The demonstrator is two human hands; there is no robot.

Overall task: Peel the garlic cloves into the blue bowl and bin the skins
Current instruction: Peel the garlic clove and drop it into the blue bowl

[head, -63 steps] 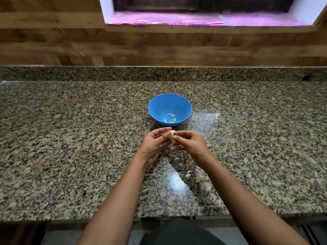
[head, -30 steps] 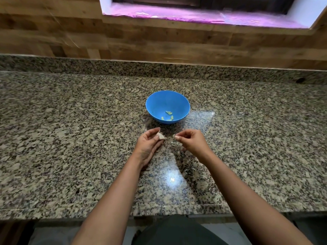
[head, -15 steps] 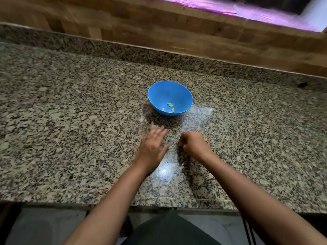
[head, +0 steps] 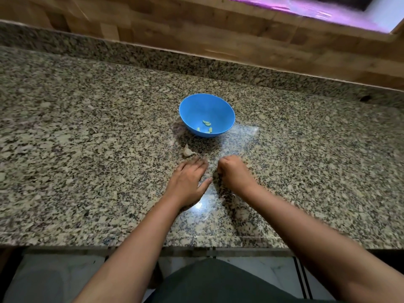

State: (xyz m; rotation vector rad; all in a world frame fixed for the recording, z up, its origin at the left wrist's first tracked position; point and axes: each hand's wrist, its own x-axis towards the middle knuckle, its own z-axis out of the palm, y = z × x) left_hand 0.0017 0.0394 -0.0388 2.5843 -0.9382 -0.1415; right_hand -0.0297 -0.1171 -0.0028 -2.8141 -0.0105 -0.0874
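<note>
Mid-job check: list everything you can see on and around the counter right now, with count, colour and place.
blue bowl: one, blue, mid-counter, beyond the hands
peeled cloves: three or four, pale yellow-green, at the bowl's bottom
garlic piece: one, whitish, on the counter between bowl and left hand; clove or skin, cannot tell
skin scrap: one, whitish, on the counter by the right wrist
countertop: one, speckled granite
wall: brown wood, behind the counter
window ledge: pink-purple, top right
bin: none in view
left hand: flat, palm down on the counter
right hand: curled in a fist; contents hidden
</note>
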